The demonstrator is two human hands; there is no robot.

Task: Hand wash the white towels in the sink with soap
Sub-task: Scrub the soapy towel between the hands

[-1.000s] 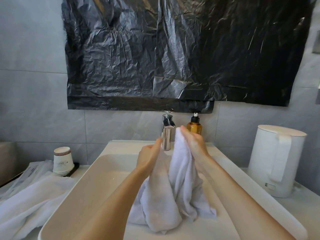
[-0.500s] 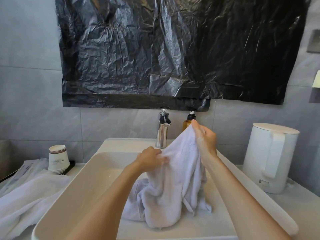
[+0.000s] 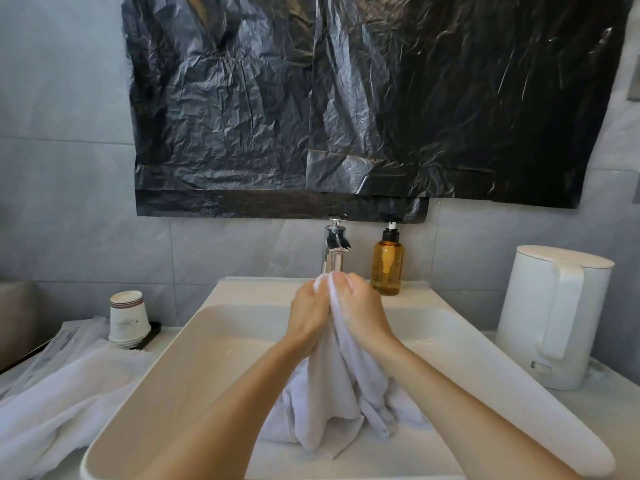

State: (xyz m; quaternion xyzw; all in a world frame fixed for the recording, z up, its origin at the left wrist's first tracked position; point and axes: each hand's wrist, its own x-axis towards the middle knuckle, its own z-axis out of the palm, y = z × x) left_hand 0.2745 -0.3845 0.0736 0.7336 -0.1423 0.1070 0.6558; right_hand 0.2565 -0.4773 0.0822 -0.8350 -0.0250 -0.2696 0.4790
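You are gripping the white terry towel [image 3: 332, 403] with both hands at the center of the frame, just in front of the chrome faucet [image 3: 334, 247]. Your left hand [image 3: 310, 311] and right hand [image 3: 363, 311] are curling tightly around the bunched upper end of the cloth, knuckles pressing close together, and a small tuft is poking out above your fingers. The rest of the towel is hanging down in soft, heavy folds, and its lower end is lying crumpled on the bottom of the sink [image 3: 166, 368], a smooth, white rectangular basin with rounded corners.

An amber pump bottle of soap [image 3: 387, 268] with a black top is standing on the sink's back ledge, just right of the faucet. A second white towel [image 3: 62, 403] is lying heaped on the counter [image 3: 616, 410] at the lower left, its edge draping against the basin's rim. Behind it, a stack of upturned paper cups [image 3: 128, 318] is sitting beside some clear-wrapped packets [image 3: 65, 341]. A matte white electric kettle [image 3: 550, 317] with a broad handle is standing at the right. A wrinkled, glossy black plastic sheet [image 3: 346, 98] is covering the gray tiled wall [image 3: 62, 133] across the upper frame.
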